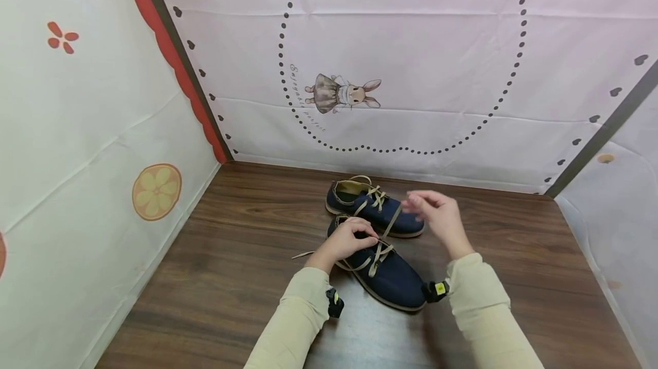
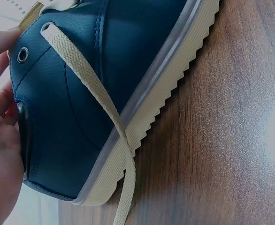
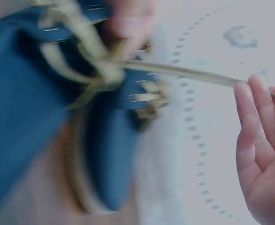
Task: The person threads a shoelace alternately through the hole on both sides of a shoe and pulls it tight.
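Note:
A navy lace-up shoe (image 1: 398, 280) lies nearest, toe pointing to the lower right. My left hand (image 1: 345, 242) is at its opening, thumb and fingers pinching the edge beside the top eyelets. In the left wrist view, a loose beige lace end (image 2: 90, 79) comes out of an eyelet and hangs down over the sole. My right hand (image 1: 441, 217), raised to the right above the shoes, pinches the other lace end (image 3: 189, 72). That lace runs taut from the shoe to the fingertips. Behind it sits the matching shoe (image 1: 406, 221), its laces threaded.
Both shoes stand on a dark wood-grain surface (image 1: 231, 277). A pale printed back wall (image 1: 437, 72) with a rabbit drawing (image 1: 341, 93) rises close behind them. White side walls (image 1: 92, 146) flank the surface left and right.

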Tool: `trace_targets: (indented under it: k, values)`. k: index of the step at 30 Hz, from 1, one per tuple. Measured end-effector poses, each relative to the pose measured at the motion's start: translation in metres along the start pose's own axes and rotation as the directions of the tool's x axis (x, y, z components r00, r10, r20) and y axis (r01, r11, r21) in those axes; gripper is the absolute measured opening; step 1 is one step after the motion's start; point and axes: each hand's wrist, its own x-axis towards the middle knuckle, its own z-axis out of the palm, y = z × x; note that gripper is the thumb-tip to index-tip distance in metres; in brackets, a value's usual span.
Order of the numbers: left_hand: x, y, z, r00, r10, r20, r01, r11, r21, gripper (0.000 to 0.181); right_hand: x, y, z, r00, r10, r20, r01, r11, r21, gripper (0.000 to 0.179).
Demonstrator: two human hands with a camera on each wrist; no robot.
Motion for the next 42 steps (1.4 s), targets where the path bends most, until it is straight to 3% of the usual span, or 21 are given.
trace_targets:
  k: [3, 7, 12, 15, 16, 17, 19, 20, 21, 22, 23, 24, 27, 28, 30, 31, 33, 37, 39, 42]
  values:
    - [0.001, -0.002, 0.001, 1.000, -0.015, 0.008, 0.015, 1.000, -0.005, 0.013, -0.001, -0.027, -0.003, 0.987, -0.147, -0.061, 0.149, 0.988, 0.028, 0.029]
    - [0.002, -0.006, 0.002, 1.000, -0.009, 0.007, 0.009, 1.000, -0.006, 0.013, -0.001, -0.048, -0.002, 0.950, -0.286, -0.124, 0.296, 0.952, 0.076, 0.023]
    - [0.002, -0.007, 0.001, 1.000, 0.019, -0.001, -0.019, 1.000, -0.010, 0.013, 0.002, -0.045, 0.006, 0.934, -0.333, -0.132, 0.352, 0.923, 0.159, 0.021]
    - [-0.002, -0.007, 0.002, 0.992, 0.072, -0.105, -0.079, 0.994, -0.071, 0.015, -0.001, -0.040, 0.014, 0.950, -0.302, -0.083, 0.312, 0.937, 0.157, 0.021]
    - [-0.004, -0.006, 0.002, 0.981, 0.089, -0.175, -0.105, 0.991, -0.086, 0.015, -0.003, -0.037, 0.016, 0.956, -0.288, -0.051, 0.292, 0.945, 0.149, 0.022]
    - [-0.007, -0.004, 0.002, 0.959, 0.110, -0.262, -0.138, 0.986, -0.090, 0.014, -0.004, -0.034, 0.018, 0.963, -0.268, -0.019, 0.268, 0.953, 0.143, 0.024]
    - [-0.016, -0.001, 0.003, 0.895, 0.127, -0.428, -0.177, 0.981, -0.079, 0.011, -0.007, -0.026, 0.021, 0.973, -0.222, 0.056, 0.214, 0.969, 0.124, 0.027]
    - [-0.022, 0.000, 0.005, 0.862, 0.122, -0.492, -0.168, 0.985, -0.050, 0.009, -0.009, -0.021, 0.022, 0.977, -0.196, 0.088, 0.187, 0.977, 0.104, 0.027]
    - [-0.028, 0.001, 0.008, 0.842, 0.112, -0.527, -0.136, 0.991, -0.006, 0.009, -0.010, -0.016, 0.023, 0.978, -0.172, 0.114, 0.165, 0.984, 0.075, 0.027]
    - [-0.035, 0.001, 0.011, 0.835, 0.106, -0.539, -0.094, 0.994, 0.050, 0.014, -0.011, -0.009, 0.024, 0.982, -0.143, 0.127, 0.140, 0.990, 0.033, 0.027]
    - [-0.041, 0.000, 0.015, 0.842, 0.100, -0.531, -0.049, 0.993, 0.110, 0.018, -0.012, -0.003, 0.025, 0.985, -0.113, 0.129, 0.115, 0.993, -0.015, 0.026]
    - [-0.046, -0.002, 0.020, 0.860, 0.088, -0.503, -0.001, 0.985, 0.171, 0.022, -0.012, 0.005, 0.026, 0.989, -0.079, 0.122, 0.087, 0.994, -0.061, 0.026]
    - [-0.058, -0.007, 0.033, 0.906, 0.102, -0.411, 0.067, 0.924, 0.377, 0.024, -0.012, 0.024, 0.030, 0.997, 0.018, 0.079, -0.006, 0.989, -0.150, 0.022]
    - [-0.060, -0.008, 0.035, 0.911, 0.123, -0.393, 0.060, 0.904, 0.423, 0.024, -0.011, 0.029, 0.032, 0.997, 0.040, 0.059, -0.029, 0.986, -0.165, 0.022]
    - [-0.061, -0.009, 0.038, 0.912, 0.163, -0.376, 0.030, 0.889, 0.457, 0.021, -0.011, 0.035, 0.033, 0.997, 0.061, 0.039, -0.053, 0.982, -0.179, 0.021]
    - [-0.061, -0.009, 0.038, 0.911, 0.177, -0.372, 0.010, 0.893, 0.450, 0.019, -0.010, 0.036, 0.033, 0.998, 0.054, 0.041, -0.046, 0.981, -0.188, 0.020]
    - [-0.061, -0.009, 0.035, 0.916, 0.177, -0.359, -0.030, 0.925, 0.379, 0.018, -0.010, 0.036, 0.031, 0.998, 0.028, 0.054, -0.015, 0.974, -0.225, 0.022]
    - [-0.062, -0.011, 0.027, 0.949, 0.109, -0.295, -0.068, 0.987, 0.149, 0.020, -0.009, 0.034, 0.024, 0.993, 0.003, 0.115, 0.029, 0.961, -0.274, 0.028]
    - [-0.062, -0.011, 0.023, 0.964, 0.088, -0.251, -0.072, 0.995, 0.073, 0.020, -0.009, 0.033, 0.021, 0.989, 0.024, 0.143, 0.016, 0.962, -0.274, 0.031]
    - [-0.063, -0.012, 0.020, 0.978, 0.079, -0.194, -0.074, 0.997, 0.035, 0.019, -0.009, 0.032, 0.019, 0.983, 0.038, 0.180, 0.011, 0.964, -0.267, 0.032]
